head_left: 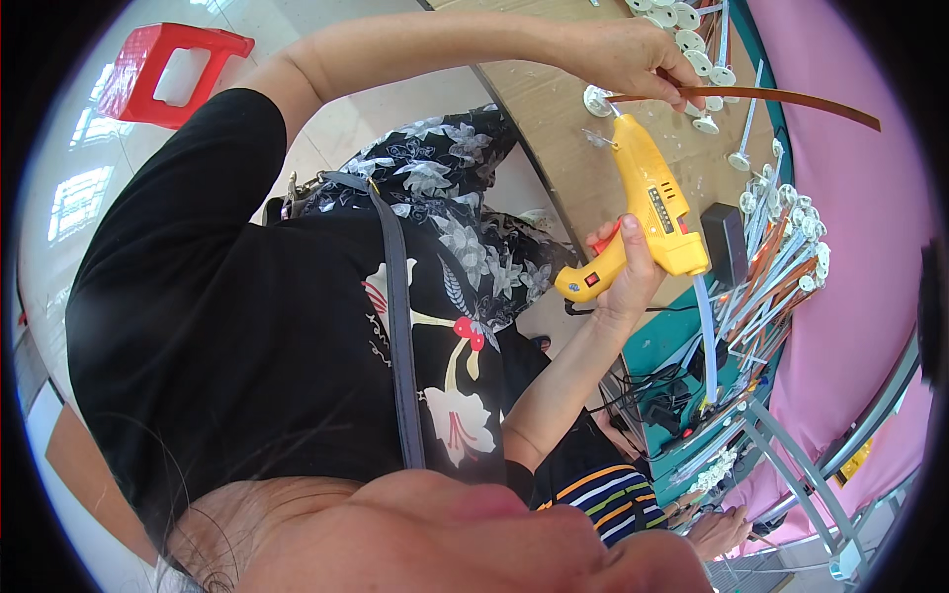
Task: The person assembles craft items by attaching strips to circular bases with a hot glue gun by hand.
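My left hand (664, 65) pinches a thin brown strip (791, 96) that curves away to the right. At the strip's other end is a white round disc (597, 100), near the nozzle; I cannot tell whether they are joined. My right hand (633, 269) is wrapped round the grip of a yellow glue gun (647, 183) with a red trigger. The gun's nozzle points at the disc and the strip's end. A pale translucent glue stick (707, 336) sticks out of its back.
White perforated discs on stems (696, 61) lie beyond my left hand. Bundled blue-white and brown strips with discs (781, 267) lie by a black box (725, 244). Dark cables (672, 395) tangle below. A co-worker's hand (720, 534) and a metal frame (806, 474) are at lower right. A red stool (173, 74) stands behind.
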A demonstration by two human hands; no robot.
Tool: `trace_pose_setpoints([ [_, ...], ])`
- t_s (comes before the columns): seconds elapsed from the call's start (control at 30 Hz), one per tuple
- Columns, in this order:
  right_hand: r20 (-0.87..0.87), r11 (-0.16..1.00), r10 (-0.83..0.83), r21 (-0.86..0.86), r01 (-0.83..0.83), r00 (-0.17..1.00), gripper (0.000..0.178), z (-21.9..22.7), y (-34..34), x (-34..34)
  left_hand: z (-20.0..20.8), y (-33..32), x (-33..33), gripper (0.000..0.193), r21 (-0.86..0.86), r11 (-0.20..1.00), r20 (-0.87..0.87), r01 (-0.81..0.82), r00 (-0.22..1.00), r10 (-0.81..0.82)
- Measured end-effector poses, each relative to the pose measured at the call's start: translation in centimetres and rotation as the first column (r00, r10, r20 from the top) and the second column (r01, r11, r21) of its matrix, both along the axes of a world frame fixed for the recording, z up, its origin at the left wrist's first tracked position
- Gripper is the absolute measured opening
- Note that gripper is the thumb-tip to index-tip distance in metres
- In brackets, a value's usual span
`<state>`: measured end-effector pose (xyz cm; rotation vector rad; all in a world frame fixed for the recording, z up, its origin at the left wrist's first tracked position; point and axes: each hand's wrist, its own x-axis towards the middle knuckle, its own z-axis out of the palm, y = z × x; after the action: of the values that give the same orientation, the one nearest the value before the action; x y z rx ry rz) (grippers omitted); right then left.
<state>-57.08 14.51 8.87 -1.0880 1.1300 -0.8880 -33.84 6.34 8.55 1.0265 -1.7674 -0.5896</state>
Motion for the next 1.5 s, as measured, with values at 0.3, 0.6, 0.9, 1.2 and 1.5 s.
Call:
trace_pose_setpoints([
  [0.3,-0.012,1.0,0.003,0.026,-0.003,1.0,0.021,0.7,-0.1,0.0,0.4,0.4,-0.2,0.023,0.059,0.998,-0.032,0.021,0.999,-0.019],
  [0.6,-0.061,0.989,0.09,0.126,-0.082,0.994,0.022,1.3,-0.8,-0.8,0.0,0.1,-0.1,0.024,0.026,1.0,-0.028,0.015,1.0,-0.014],
  [0.9,0.295,0.975,0.088,0.17,-0.143,0.951,0.027,-2.1,-0.3,-4.0,-1.5,0.6,1.0,0.024,0.139,0.99,-0.002,0.031,1.0,-0.031],
  [1.2,0.309,0.978,0.011,0.195,-0.075,0.951,0.029,-2.9,-0.6,-4.1,-6.3,0.5,2.2,0.039,0.155,0.988,0.147,-0.012,0.989,-0.011],
  [1.5,0.379,0.975,0.059,0.175,-0.134,0.924,0.031,-4.3,-0.6,-5.3,-6.7,0.0,2.6,0.037,0.034,0.993,0.306,0.111,0.945,-0.116],
])
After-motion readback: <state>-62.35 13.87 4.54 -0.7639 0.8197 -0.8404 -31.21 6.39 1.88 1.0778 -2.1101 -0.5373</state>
